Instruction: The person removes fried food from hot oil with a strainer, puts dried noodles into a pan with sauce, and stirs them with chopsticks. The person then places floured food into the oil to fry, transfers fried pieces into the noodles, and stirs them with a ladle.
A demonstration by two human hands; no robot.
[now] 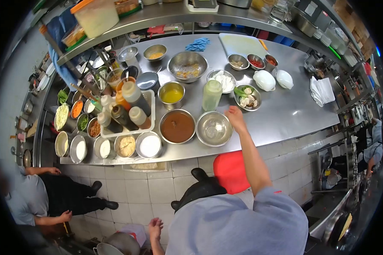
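Observation:
My right hand (235, 117) is over the table at the upper right rim of a steel bowl (214, 128), which has a little pale residue inside. Its fingers are drawn together; what they hold, if anything, is too small to make out. A pale green squeeze bottle (212, 95) stands just behind that bowl. To the right, a bowl of mushrooms and greens (248, 97) is close to my fingers. Left of the steel bowl sits a pot of brown sauce (177, 126). Below the table edge, my left hand (155, 228) hangs with loosely bent fingers, holding nothing visible.
A white basket of squeeze bottles (153, 106) stands left, among several ingredient tubs. Behind are a large mixing bowl (187, 66), blue gloves (198, 44) and a cutting board (242, 44). A red stool (232, 172) is under the front edge. Another person (34, 195) is at left.

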